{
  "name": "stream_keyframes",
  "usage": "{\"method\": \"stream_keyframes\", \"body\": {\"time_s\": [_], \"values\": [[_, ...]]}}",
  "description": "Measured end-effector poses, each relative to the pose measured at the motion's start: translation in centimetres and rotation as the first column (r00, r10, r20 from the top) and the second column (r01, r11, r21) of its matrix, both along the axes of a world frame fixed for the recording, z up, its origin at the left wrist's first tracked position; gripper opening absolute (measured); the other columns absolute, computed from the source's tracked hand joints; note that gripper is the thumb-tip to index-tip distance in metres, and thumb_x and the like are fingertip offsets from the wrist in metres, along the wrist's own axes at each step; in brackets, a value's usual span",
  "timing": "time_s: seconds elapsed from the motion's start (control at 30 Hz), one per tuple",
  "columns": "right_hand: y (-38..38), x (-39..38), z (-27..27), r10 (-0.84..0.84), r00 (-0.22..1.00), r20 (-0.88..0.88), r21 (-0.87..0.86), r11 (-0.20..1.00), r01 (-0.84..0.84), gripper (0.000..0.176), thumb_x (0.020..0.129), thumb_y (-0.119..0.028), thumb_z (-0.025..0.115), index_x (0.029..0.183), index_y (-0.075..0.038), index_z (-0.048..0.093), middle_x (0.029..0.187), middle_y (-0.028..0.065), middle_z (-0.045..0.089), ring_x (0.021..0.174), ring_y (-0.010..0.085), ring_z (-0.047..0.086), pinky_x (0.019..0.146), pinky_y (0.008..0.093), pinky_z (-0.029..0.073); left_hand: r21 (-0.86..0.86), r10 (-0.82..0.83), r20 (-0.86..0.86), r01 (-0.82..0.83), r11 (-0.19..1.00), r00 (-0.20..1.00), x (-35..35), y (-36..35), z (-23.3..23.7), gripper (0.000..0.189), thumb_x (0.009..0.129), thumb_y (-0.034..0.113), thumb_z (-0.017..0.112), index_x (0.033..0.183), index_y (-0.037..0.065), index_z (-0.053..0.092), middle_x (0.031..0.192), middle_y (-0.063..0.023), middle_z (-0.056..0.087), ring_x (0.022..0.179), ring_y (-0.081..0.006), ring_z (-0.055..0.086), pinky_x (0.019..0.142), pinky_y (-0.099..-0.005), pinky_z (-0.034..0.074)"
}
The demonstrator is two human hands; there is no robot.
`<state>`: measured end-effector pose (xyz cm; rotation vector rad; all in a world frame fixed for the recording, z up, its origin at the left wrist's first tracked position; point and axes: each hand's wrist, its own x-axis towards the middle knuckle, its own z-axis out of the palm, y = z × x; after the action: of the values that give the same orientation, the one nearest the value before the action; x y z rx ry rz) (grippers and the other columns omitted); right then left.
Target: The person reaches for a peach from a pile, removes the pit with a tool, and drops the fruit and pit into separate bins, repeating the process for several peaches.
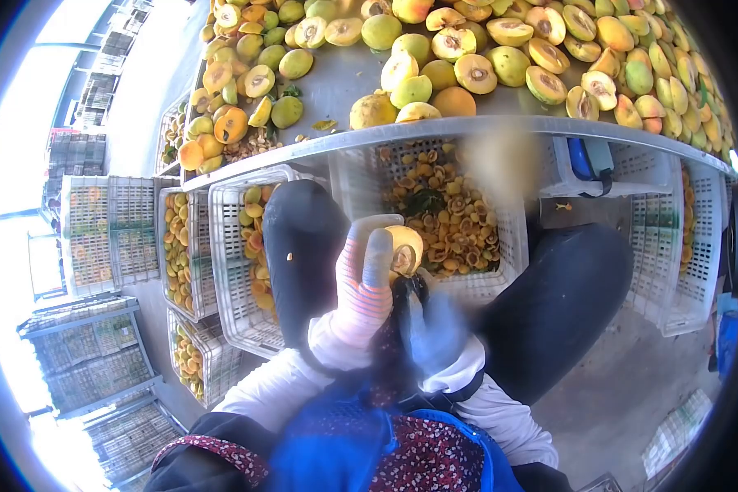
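My left hand [364,283], in a striped glove with grey fingertips, grips a yellow peach half [405,250] above my lap, cut face towards me. A brown hollow or stone shows in the middle of that face. My right hand [439,332], in a blue-grey glove and smeared by motion, is closed just below it. From this hand a dark tool [409,289] reaches up to the fruit's lower edge; its kind is hard to make out. Beyond both hands stands a white crate [512,246] holding cut orange fruit pieces.
A metal table [344,78] heaped with whole and halved peaches spans the far side, its raised rim [500,125] above the crates. More fruit-filled crates [225,271] stand at left. A pale blur [504,160] hangs before the rim. White crates [664,246] stand at right.
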<state>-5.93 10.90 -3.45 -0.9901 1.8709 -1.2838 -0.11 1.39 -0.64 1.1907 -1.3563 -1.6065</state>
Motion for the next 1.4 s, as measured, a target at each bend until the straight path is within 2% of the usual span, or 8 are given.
{"method": "stream_keyframes", "body": {"time_s": [0.1,0.27,0.37,0.4,0.63,0.97,1.27,1.4], "values": [[0.8,0.5,-1.2,0.024,0.942,-0.334,-0.047,0.998,-0.042,0.033,0.094,-0.027,0.05,0.118,-0.006,0.053,0.087,0.0183,0.064,0.075,0.0361,0.063,0.063,0.0436,0.049,-0.086,-0.016,0.063,0.021,0.996,0.998,0.1,-0.1,-0.5,0.03,0.096,0.028,0.051,0.107,0.001,0.056,0.088,-0.0057,0.061,0.079,-0.0103,0.054,0.073,-0.0243,0.045],[1.3,0.4,-2.3,0.017,0.978,-0.207,-0.163,0.985,-0.051,0.027,0.093,-0.02,0.053,0.116,-0.006,0.054,0.09,0.0148,0.065,0.072,0.0339,0.063,0.064,0.0402,0.05,-0.113,-0.027,0.075,0.035,0.993,0.997,0.4,0.1,-2.2,0.024,0.097,0.023,0.05,0.105,0.001,0.056,0.085,-0.0048,0.061,0.076,-0.0086,0.052,0.071,-0.0232,0.044],[1.2,-0.1,-1.9,0.098,0.946,-0.309,-0.058,0.991,-0.122,0.024,0.091,-0.014,0.055,0.114,-0.005,0.055,0.096,0.0141,0.063,0.074,0.0332,0.062,0.064,0.0388,0.05,-0.056,-0.032,0.064,0.035,0.998,0.997,0.2,0.3,-2.2,0.023,0.097,0.022,0.049,0.103,0.001,0.057,0.084,-0.0045,0.061,0.074,-0.0079,0.052,0.069,-0.0225,0.043],[1.2,-0.4,-1.4,0.143,0.977,-0.161,0.016,0.99,-0.142,0.024,0.091,-0.012,0.056,0.113,-0.005,0.055,0.097,0.0143,0.062,0.075,0.0329,0.062,0.064,0.0385,0.05,-0.041,-0.038,0.059,0.04,0.998,0.998,0.1,0.2,-2.4,0.023,0.097,0.022,0.049,0.103,0.001,0.057,0.083,-0.0045,0.061,0.073,-0.0077,0.052,0.068,-0.0223,0.043],[1.9,0.4,-3.8,0.097,0.898,-0.429,-0.102,0.983,-0.155,0.029,0.087,-0.006,0.06,0.115,-0.001,0.054,0.105,0.0188,0.059,0.083,0.0327,0.061,0.068,0.0383,0.051,0.101,-0.176,0.118,0.165,0.981,0.977,0.0,-0.9,-1.9,0.02,0.096,0.019,0.051,0.101,0.0,0.056,0.077,-0.0045,0.061,0.068,-0.0066,0.051,0.063,-0.0216,0.043],[1.0,0.8,-2.2,-0.115,0.779,-0.616,-0.206,0.978,-0.019,0.033,0.085,-0.006,0.061,0.116,-0.003,0.054,0.106,0.0201,0.059,0.077,0.0338,0.062,0.063,0.042,0.051,-0.128,0.062,-0.014,-0.063,0.99,0.998,-0.9,1.0,-1.7,0.026,0.096,0.023,0.05,0.109,0.0,0.055,0.088,-0.0067,0.062,0.079,-0.01,0.055,0.073,-0.0241,0.046],[2.0,0.1,-2.6,0.108,0.968,-0.225,0.069,0.993,-0.095,0.022,0.093,-0.016,0.055,0.111,-0.003,0.057,0.093,0.0162,0.063,0.076,0.0298,0.062,0.064,0.0357,0.05,-0.058,0.02,0.021,-0.019,0.998,1.0,-0.9,1.3,-1.8,0.023,0.097,0.022,0.05,0.105,0.002,0.056,0.086,-0.0054,0.062,0.075,-0.0089,0.054,0.069,-0.0235,0.045],[2.2,0.2,-4.1,0.1,0.986,0.131,-0.093,0.992,-0.088,0.021,0.095,-0.011,0.05,0.112,0.001,0.056,0.094,0.016,0.063,0.084,0.027,0.061,0.073,0.031,0.048,0.033,-0.129,0.027,0.128,0.991,0.991,-0.4,0.4,-1.8,0.025,0.096,0.023,0.051,0.107,0.001,0.055,0.085,-0.0034,0.06,0.074,-0.0073,0.052,0.068,-0.0223,0.044]]}}
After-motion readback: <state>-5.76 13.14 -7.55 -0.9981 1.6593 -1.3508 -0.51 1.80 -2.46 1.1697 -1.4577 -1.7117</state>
